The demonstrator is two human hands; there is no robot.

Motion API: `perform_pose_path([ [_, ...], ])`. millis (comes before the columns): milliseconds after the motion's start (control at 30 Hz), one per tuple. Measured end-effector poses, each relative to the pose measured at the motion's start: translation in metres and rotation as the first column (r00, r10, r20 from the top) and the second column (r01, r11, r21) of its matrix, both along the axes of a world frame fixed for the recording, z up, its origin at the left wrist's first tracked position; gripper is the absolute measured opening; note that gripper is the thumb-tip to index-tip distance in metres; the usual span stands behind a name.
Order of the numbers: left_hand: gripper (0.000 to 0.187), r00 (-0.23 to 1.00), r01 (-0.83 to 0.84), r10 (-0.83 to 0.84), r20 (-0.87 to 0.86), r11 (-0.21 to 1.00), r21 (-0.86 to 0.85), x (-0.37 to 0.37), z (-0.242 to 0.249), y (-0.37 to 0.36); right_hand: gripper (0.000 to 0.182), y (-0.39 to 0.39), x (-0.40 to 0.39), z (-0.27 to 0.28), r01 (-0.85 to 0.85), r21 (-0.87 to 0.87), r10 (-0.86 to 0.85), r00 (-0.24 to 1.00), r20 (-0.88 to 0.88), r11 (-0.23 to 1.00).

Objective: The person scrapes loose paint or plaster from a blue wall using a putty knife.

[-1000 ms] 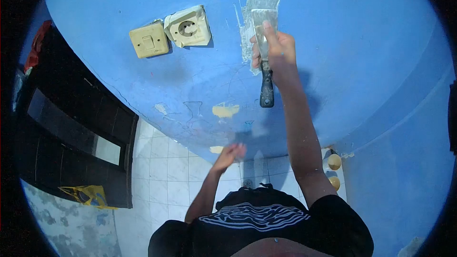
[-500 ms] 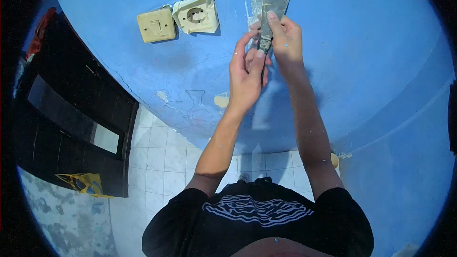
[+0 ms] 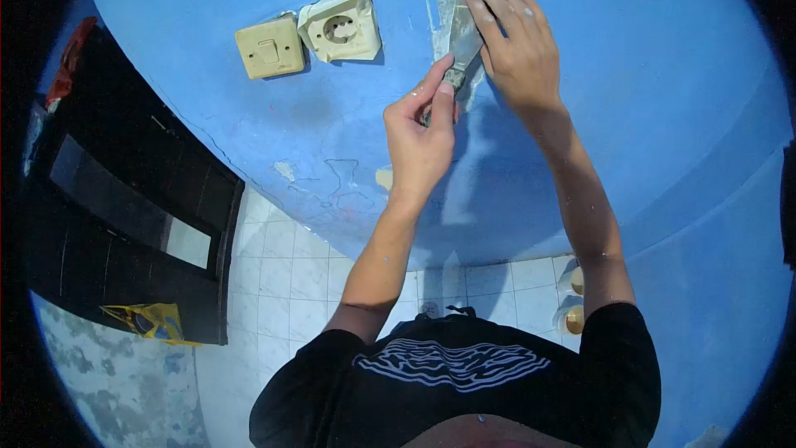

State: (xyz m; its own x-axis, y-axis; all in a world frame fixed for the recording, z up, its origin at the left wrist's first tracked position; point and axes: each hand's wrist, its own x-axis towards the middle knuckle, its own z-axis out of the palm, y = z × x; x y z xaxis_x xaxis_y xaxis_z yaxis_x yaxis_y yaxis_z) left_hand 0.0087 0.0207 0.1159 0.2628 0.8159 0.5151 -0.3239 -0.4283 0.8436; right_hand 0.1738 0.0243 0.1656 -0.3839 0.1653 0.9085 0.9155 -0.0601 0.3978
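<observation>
My left hand point(image 3: 421, 137) is closed around the dark handle of a putty knife point(image 3: 466, 37), thumb along it. The metal blade points up and lies over a rough grey-white patch point(image 3: 446, 17) on the blue wall. On the blade's right side rests my right hand point(image 3: 522, 50), its fingers stretched out and its fingertips near the top of the blade. Part of the blade's right edge is hidden behind those fingers.
Left of the patch, a light switch point(image 3: 270, 48) and a loosened wall socket point(image 3: 342, 27) are mounted on the blue wall point(image 3: 663, 99). A dark door point(image 3: 124, 191) stands at left, with a yellow bag point(image 3: 157, 322) by it. Pale containers point(image 3: 572, 319) sit on the tiled floor point(image 3: 282, 290).
My right hand has gone from gripping the blade with its thumb in front to lying with outstretched fingers over its right side. The left hand has shifted slightly down and left, tilting the knife.
</observation>
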Motion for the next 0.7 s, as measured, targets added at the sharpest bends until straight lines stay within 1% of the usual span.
perform_pose_path([
  [33,0.033,1.0,-0.03,0.03,0.006,0.999,0.014,0.001,-0.001,-0.002,0.036,0.003,-0.001,-0.004,0.003,-0.001,-0.003,1.0,0.0,1.0],
  [100,0.033,0.999,-0.046,0.046,-0.007,0.999,0.029,0.001,-0.006,0.0,0.035,0.009,-0.005,-0.008,-0.018,0.066,0.018,1.0,-0.001,0.998],
  [133,0.033,0.998,-0.062,0.063,-0.02,0.997,0.047,0.003,-0.006,0.002,0.035,0.013,-0.004,-0.005,-0.015,0.069,0.015,1.0,0.003,0.997],
  [167,0.033,0.998,-0.059,0.06,-0.017,0.997,0.047,0.009,-0.003,0.007,0.035,0.016,-0.006,0.002,-0.021,0.103,0.025,0.999,-0.04,0.994],
  [200,0.032,0.998,-0.064,0.062,0.02,0.991,0.12,0.015,0.002,0.013,0.037,0.017,-0.007,0.007,-0.027,0.133,0.038,0.996,-0.086,0.991],
  [233,0.032,0.996,-0.074,0.064,0.058,0.978,0.194,0.02,0.006,0.017,0.037,0.014,-0.008,0.01,-0.028,0.132,0.04,0.996,-0.085,0.991],
  [267,0.032,0.996,-0.077,0.066,0.062,0.977,0.199,0.019,0.007,0.013,0.034,0.011,-0.01,0.015,-0.018,0.135,0.029,0.997,-0.077,0.991],
  [333,0.031,0.997,-0.011,0.005,0.076,0.997,0.075,0.013,0.004,-0.001,0.032,0.011,-0.013,0.014,-0.011,0.149,0.022,0.997,-0.068,0.989],
  [433,0.031,0.998,-0.013,0.011,0.064,1.0,0.028,0.009,-0.006,-0.002,0.032,0.015,-0.019,0.0,0.01,0.161,-0.001,0.998,-0.058,0.987],
  [500,0.031,0.996,-0.008,0.006,0.089,1.0,0.027,0.009,-0.003,-0.005,0.03,0.012,-0.02,0.007,-0.026,0.135,0.038,0.996,-0.081,0.99],
  [567,0.031,0.994,-0.003,-0.002,0.111,0.999,0.043,0.011,-0.003,-0.001,0.03,0.013,-0.018,0.006,-0.03,0.136,0.041,0.996,-0.083,0.99],
  [633,0.03,0.994,-0.067,0.057,0.095,0.993,0.099,0.015,-0.016,0.002,0.03,0.014,-0.017,-0.001,-0.031,0.126,0.042,0.995,-0.086,0.992],
  [700,0.03,0.995,-0.05,0.043,0.093,0.995,0.082,0.015,-0.01,0.006,0.029,0.021,-0.018,-0.003,-0.033,0.2,0.047,0.997,-0.065,0.979],
])
